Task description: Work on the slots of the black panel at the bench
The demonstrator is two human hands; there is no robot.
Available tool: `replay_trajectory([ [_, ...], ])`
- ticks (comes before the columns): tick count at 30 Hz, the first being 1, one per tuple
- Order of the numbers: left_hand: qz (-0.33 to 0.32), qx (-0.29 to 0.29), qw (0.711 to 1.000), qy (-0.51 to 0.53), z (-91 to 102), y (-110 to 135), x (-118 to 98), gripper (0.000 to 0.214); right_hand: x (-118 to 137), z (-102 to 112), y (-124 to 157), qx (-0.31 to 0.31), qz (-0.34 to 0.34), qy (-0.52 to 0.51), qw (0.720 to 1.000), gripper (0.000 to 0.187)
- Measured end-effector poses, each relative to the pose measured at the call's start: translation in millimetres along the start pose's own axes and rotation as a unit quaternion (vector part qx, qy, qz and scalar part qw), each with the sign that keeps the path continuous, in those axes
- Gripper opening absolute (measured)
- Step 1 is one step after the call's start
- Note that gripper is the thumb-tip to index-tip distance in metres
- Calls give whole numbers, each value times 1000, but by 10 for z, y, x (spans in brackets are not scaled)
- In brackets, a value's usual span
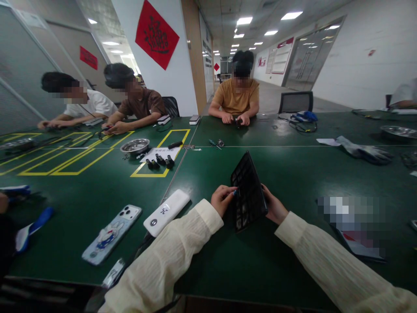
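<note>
A thin black panel (247,193), tablet-like with rows of dark rectangles on its face, stands tilted on edge just above the green table. My right hand (274,205) grips its right side, the fingers partly hidden behind it. At the panel's left face, my left hand (223,199) is closed in a pinch. Something tiny and blue shows at the fingertips, too small to name. Left of my left forearm lie a white power bank (167,213) and a phone in a cartoon case (111,234).
Black cylindrical parts (160,161) sit on a paper beside a metal bowl (134,146). A screwdriver (215,144) lies further back. Gloves (361,150) rest at right, near a blurred packet (355,226). A co-worker in orange (236,98) sits opposite; two others sit at left.
</note>
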State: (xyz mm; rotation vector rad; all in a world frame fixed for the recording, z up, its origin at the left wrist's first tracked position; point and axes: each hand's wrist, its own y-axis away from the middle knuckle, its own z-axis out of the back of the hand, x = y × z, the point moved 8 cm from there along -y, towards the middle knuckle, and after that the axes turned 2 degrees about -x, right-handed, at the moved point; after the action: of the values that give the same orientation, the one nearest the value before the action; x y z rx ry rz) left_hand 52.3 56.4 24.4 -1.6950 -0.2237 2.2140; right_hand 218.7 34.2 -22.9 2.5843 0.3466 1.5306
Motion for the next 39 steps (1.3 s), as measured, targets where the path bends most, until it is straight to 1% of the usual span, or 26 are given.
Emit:
replay_trajectory([
  [4,-10,-10,1000,-9,16,-9,25,18,-7,23,6,-27,-8,-37,999,32],
  [9,-16,-4,999,-39,-8,2,74,17,4,14,43,-53,-22,-49,997,30],
  [11,-20,-23,997,-67,26,5,74,16,11,3,51,-53,-24,-50,997,30],
  [13,-39,-38,991,-122,64,9,33,15,11,1,54,-52,-26,-51,997,31],
  [17,-86,-12,967,-240,53,28,-69,17,1,21,34,-42,-20,-47,998,31],
  [21,-115,12,950,-291,41,49,-116,23,-11,42,-6,-18,-5,-45,999,31],
  [24,-147,46,930,-334,9,59,-140,28,-15,42,-19,-7,-4,-53,999,31],
  [28,-190,82,907,-367,-34,66,-165,25,-13,12,0,-6,-18,-62,998,30],
  [31,-201,95,901,-372,-57,63,-152,25,-4,-27,22,-4,-28,-54,998,30],
  [33,-202,101,900,-373,-64,60,-140,25,23,-44,30,-4,-21,-49,999,30],
  [39,-201,102,903,-366,-44,53,-157,17,46,-82,38,0,-14,-52,999,30],
])
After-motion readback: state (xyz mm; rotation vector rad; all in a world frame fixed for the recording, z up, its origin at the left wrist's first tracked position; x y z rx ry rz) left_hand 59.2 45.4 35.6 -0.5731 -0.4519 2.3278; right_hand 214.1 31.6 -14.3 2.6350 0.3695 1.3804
